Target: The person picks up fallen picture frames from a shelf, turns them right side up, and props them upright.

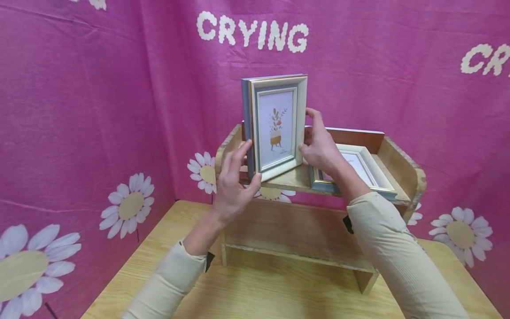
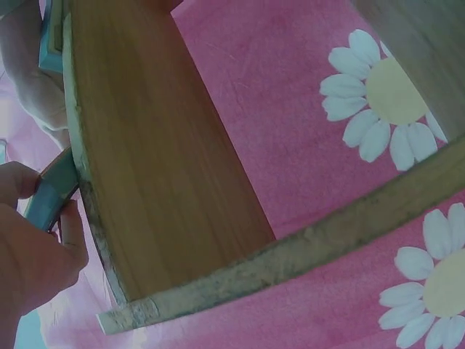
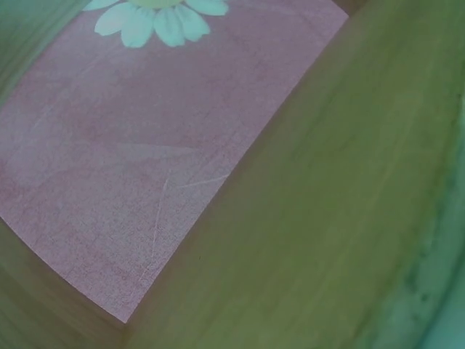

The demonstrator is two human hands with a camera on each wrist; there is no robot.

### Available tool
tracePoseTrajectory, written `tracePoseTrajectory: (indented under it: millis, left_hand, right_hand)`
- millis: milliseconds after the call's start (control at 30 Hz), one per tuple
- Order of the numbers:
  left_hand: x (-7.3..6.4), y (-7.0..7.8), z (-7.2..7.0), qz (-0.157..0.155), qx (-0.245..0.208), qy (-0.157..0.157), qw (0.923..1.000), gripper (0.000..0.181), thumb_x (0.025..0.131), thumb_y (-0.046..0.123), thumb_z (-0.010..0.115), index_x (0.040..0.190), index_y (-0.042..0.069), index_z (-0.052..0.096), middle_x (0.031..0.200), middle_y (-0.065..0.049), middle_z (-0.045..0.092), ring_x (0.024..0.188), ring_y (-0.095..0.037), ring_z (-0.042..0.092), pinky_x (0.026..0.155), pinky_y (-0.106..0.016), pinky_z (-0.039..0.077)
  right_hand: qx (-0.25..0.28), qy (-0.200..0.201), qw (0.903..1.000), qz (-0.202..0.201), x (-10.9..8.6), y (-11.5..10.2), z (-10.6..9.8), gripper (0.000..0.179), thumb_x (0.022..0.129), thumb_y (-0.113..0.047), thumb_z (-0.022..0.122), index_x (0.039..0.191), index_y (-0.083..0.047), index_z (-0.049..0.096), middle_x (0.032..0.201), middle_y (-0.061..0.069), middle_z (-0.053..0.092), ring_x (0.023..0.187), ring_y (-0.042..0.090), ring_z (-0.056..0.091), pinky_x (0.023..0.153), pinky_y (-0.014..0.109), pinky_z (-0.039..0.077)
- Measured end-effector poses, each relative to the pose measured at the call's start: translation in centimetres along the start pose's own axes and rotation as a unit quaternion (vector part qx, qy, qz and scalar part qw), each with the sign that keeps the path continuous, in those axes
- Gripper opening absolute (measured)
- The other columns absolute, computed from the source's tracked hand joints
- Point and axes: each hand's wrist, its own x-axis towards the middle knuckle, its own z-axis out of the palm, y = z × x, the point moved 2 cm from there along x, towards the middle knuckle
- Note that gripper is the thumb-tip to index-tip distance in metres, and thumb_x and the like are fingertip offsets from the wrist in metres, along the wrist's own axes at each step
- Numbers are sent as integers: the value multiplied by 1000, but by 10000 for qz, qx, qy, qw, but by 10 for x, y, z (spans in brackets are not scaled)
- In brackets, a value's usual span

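Observation:
A picture frame (image 1: 300,115) with a cream border, blue-grey sides and a potted-plant print stands nearly upright at the left part of a wooden shelf top (image 1: 287,179). My left hand (image 1: 231,190) pinches its lower left edge, thumb near the front corner and fingers along the side. In the left wrist view the left hand (image 2: 36,251) grips the frame's blue-grey corner (image 2: 52,195). On the opposite edge, my right hand (image 1: 322,148) holds the frame between thumb and fingers. Whether the frame's bottom touches the shelf, I cannot tell. The right wrist view shows no hand.
A second, similar frame (image 1: 374,166) lies face up on the right of the shelf, partly behind my right forearm. The shelf has raised end panels (image 1: 402,166) and stands on a wooden table (image 1: 287,288). Pink cloth (image 1: 99,88) with daisies hangs around it.

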Motion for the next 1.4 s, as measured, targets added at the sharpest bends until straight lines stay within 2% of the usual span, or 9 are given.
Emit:
tracePoseTrajectory:
  millis: [233, 433, 667, 1000, 1233, 1400]
  left_hand:
    - [-2, 5, 4, 140, 385, 116, 9991, 67, 82, -4, 68, 144, -2, 43, 124, -25, 52, 96, -29, 61, 72, -27, 61]
    - [-1, 8, 7, 351, 463, 111, 9982, 68, 81, -3, 71, 143, -3, 43, 124, -25, 53, 99, -29, 61, 74, -29, 59]
    - [-3, 13, 9, 292, 547, 99, 9980, 70, 80, -3, 72, 143, 0, 43, 122, -24, 53, 98, -28, 60, 73, -28, 59]
    - [-5, 18, 16, 186, 98, 12, 9998, 70, 82, -8, 69, 145, -1, 41, 122, -26, 47, 99, -30, 60, 72, -24, 60]
    - [-6, 18, 16, 187, 77, 9, 9998, 69, 83, -8, 69, 146, -1, 40, 123, -26, 47, 96, -29, 60, 69, -24, 59]
    - [-6, 18, 16, 206, 129, 30, 9997, 68, 84, -7, 69, 146, -1, 41, 123, -25, 47, 94, -27, 60, 68, -23, 59]
  right_hand:
    - [-40, -39, 10000, 20, 2, 1, 1, 79, 85, 19, 42, 152, -11, 14, 124, 30, 62, 112, 36, 63, 95, 43, 51]
    - [-70, -38, 9999, -88, 4, 3, 2, 78, 84, 20, 41, 152, -10, 15, 126, 31, 61, 113, 38, 63, 97, 46, 51]
    - [-65, -16, 9999, -156, 4, 1, 2, 77, 85, 20, 41, 151, -9, 16, 125, 32, 61, 113, 39, 63, 97, 46, 51]
    - [-158, 49, 9998, -110, 3, 1, 2, 78, 84, 19, 42, 152, -10, 17, 127, 31, 61, 114, 39, 63, 98, 47, 50]
    - [-245, 47, 9996, -113, 4, 2, 2, 77, 85, 18, 42, 152, -11, 18, 127, 30, 61, 112, 37, 64, 96, 45, 50]
    - [-638, -23, 9978, -171, 0, -1, -5, 80, 87, 11, 47, 156, -14, 17, 124, 30, 63, 110, 39, 65, 96, 47, 49]
